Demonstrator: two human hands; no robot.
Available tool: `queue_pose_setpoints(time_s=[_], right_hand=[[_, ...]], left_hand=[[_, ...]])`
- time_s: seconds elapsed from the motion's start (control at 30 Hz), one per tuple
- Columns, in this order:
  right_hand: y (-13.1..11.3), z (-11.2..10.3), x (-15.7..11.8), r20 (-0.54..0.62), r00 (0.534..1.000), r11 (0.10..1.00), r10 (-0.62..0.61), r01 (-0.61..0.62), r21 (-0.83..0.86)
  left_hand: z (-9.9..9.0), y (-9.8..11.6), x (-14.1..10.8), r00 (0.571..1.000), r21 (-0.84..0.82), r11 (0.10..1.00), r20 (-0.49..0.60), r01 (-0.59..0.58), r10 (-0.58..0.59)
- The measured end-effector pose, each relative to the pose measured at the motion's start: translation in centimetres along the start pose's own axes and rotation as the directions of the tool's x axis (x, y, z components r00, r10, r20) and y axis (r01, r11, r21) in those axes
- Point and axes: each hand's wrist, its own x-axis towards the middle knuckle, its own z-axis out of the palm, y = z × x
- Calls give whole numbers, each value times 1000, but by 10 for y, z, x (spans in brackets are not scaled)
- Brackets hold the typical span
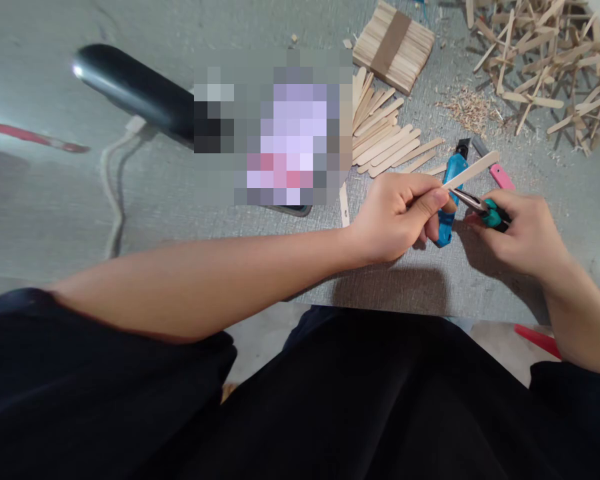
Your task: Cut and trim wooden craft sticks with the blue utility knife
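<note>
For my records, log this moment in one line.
left hand: holding wooden stick | right hand: holding pliers | nearby: blue cutter, pink-handled tool | beyond: loose sticks, banded bundle

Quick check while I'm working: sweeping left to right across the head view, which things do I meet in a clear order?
Slim red pen-like object → black oblong device → banded bundle of wooden sticks → blue utility knife → right hand, holding needle-nose pliers.

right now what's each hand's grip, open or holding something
Left hand: closed, pinching a wooden craft stick.
Right hand: closed around teal-handled needle-nose pliers.
</note>
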Motion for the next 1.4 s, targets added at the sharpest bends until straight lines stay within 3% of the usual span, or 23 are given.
queue_pose_setpoints(time_s=[0.17,0.53,0.7,0.9,1.4], right_hand=[[5,-2,5,-9,999,999,-54,54,-10],[-1,2,-2,-5,999,999,46,-47,-16],[7,-8,4,-179,983,987,52,-78,-144],[-8,-10,-1,-1,993,993,119,-119,-20],[-23,-3,-1,82,981,984,177,-177,-14]], left_hand=[[0,-2,3,997,-108,992,52,64,-59],[1,1,-1,999,45,999,-45,-10,12],[0,0,1,992,13,998,-108,-68,69],[1,-3,1,988,83,995,-144,-50,61],[3,-1,-6,973,335,925,-79,-177,215]])
